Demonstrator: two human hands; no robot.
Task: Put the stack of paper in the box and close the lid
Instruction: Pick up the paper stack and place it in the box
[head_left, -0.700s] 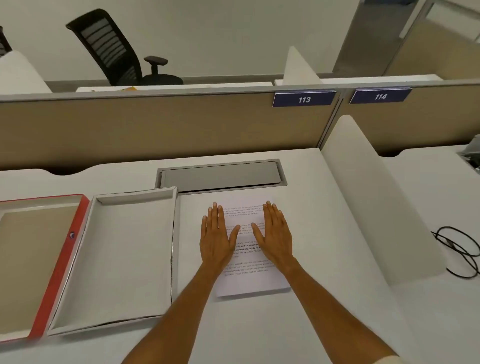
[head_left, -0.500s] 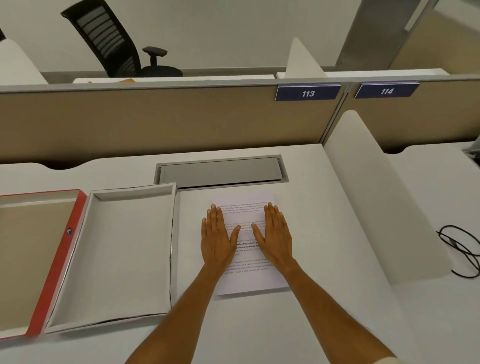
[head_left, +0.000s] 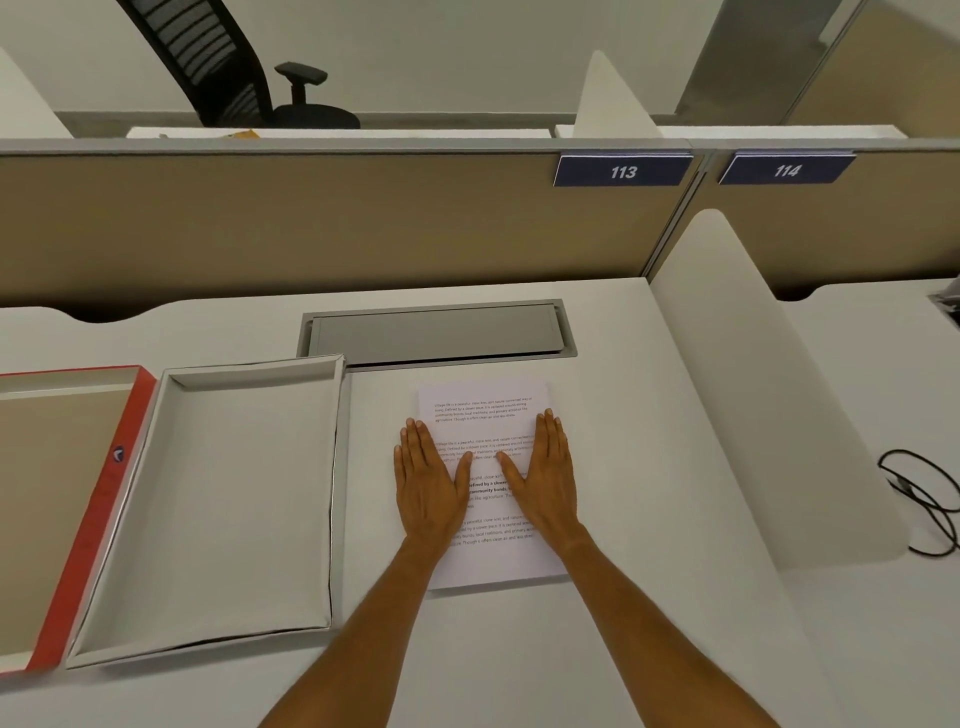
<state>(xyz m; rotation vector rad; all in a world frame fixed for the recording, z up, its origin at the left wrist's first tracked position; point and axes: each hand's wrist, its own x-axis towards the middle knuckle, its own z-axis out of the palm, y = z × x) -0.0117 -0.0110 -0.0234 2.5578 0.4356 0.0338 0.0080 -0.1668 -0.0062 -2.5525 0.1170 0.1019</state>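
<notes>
**White paper stack under two flat hands**

White printed sheets, the stack of paper (head_left: 485, 410), lie on the pale desk (head_left: 649, 441) with both hands pressed flat on top. The left hand (head_left: 428, 486) covers its left edge and the right hand (head_left: 545, 480) its right edge, fingers straight and together, gripping nothing.

The forearms hide the stack's near corners, and the print is too small to read. The red lid (head_left: 104, 499) is cut off at the left frame edge.

The open box (head_left: 332, 467) sits just left of the stack, apart from it, with bare desk between.
</notes>
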